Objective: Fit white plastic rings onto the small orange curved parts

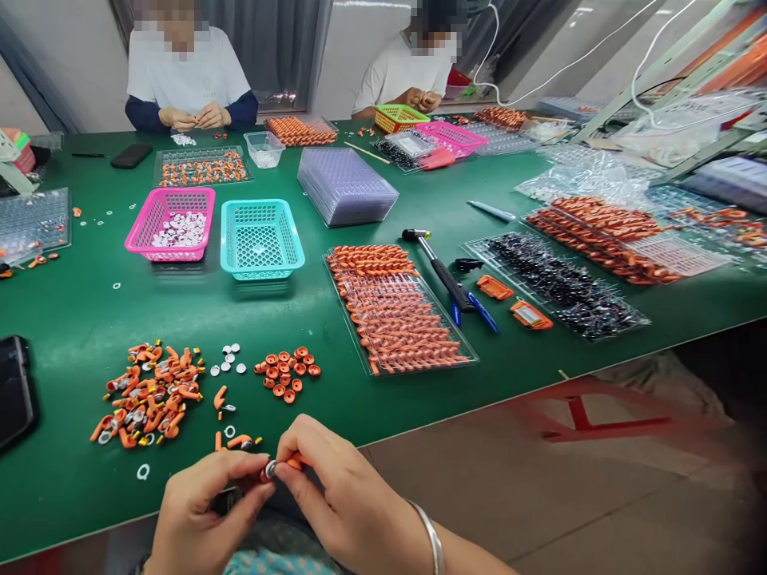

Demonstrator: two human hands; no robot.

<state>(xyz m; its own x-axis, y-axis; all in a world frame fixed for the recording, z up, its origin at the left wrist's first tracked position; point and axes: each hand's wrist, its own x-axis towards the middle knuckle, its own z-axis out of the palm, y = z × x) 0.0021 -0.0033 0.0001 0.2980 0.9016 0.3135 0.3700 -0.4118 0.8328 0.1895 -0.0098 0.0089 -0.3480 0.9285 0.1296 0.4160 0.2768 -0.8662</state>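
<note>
At the table's near edge, my left hand (207,503) and my right hand (341,499) meet with thumbs and fingertips closed on a small orange earbud housing (271,469). It has a pale round face at the left fingertips, and an orange part shows under the right fingers. Most of it is hidden. Just beyond my left hand lie loose orange stemmed earbud pieces (243,442) and a white ring (229,431). A heap of similar earbud pieces (159,399) sits farther left. Round orange caps (289,371) and small white discs (228,361) lie ahead of my hands.
Pink (135,243) and turquoise baskets (264,275) stand mid-table. Right of them are stacked clear trays (347,184), a tray of orange parts (407,319), a hammer (443,271) and a tray of black wired parts (557,279). A phone (15,391) lies left. Two people work opposite.
</note>
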